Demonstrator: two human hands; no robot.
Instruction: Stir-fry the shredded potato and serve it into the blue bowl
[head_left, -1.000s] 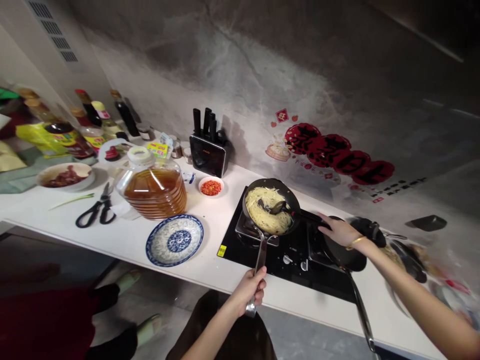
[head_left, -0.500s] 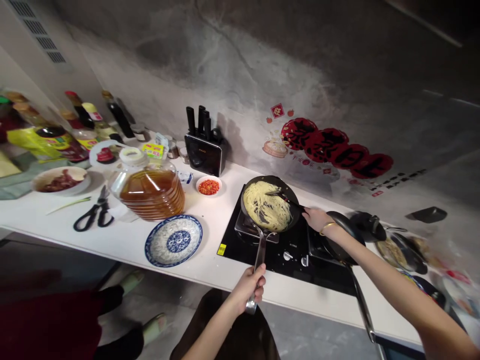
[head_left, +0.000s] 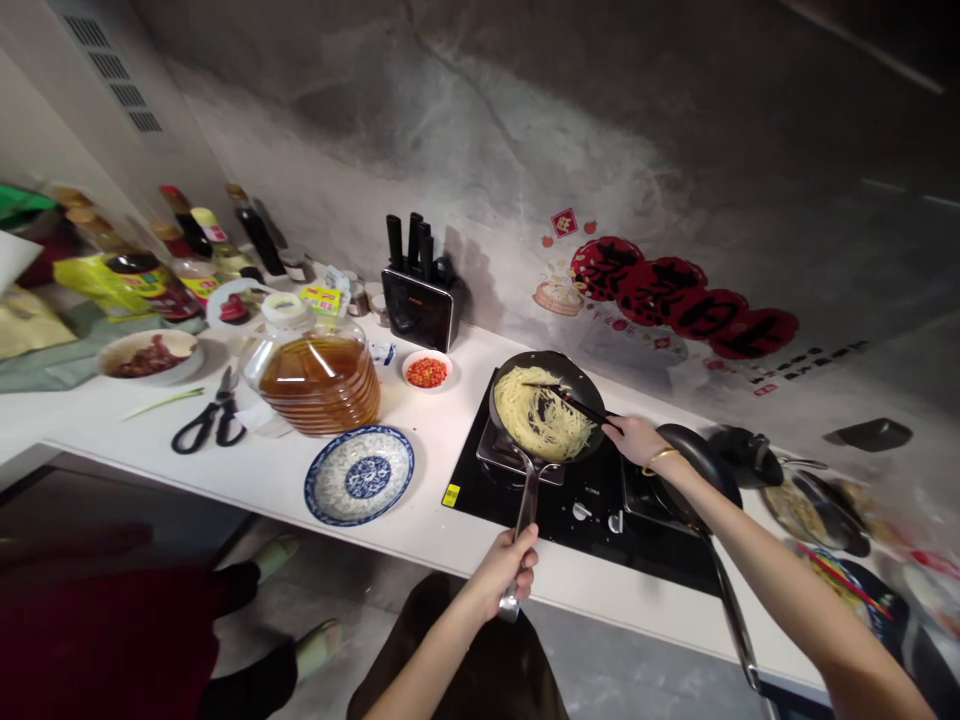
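Observation:
My left hand is closed around the metal handle of a dark frying pan on the left burner. Pale yellow shreds, like shredded potato, fill much of the pan. From the right, my right hand grips the dark handle of a spatula; its far end lies among the shreds. The black cooktop under the pan has two knobs at its front. Just left of it are a blue-and-white plate and a small bowl of chopped red chili.
A second pan occupies the right burner, its handle over the counter edge. To the left stand a big oil jug, scissors, a meat bowl and several bottles. A knife block is by the wall. Another person's red garment shows lower left.
The spatula has shifted within the pan, and the shreds now lie pushed somewhat differently. My left hand keeps its grip on the handle. The whole view has swung slightly left.

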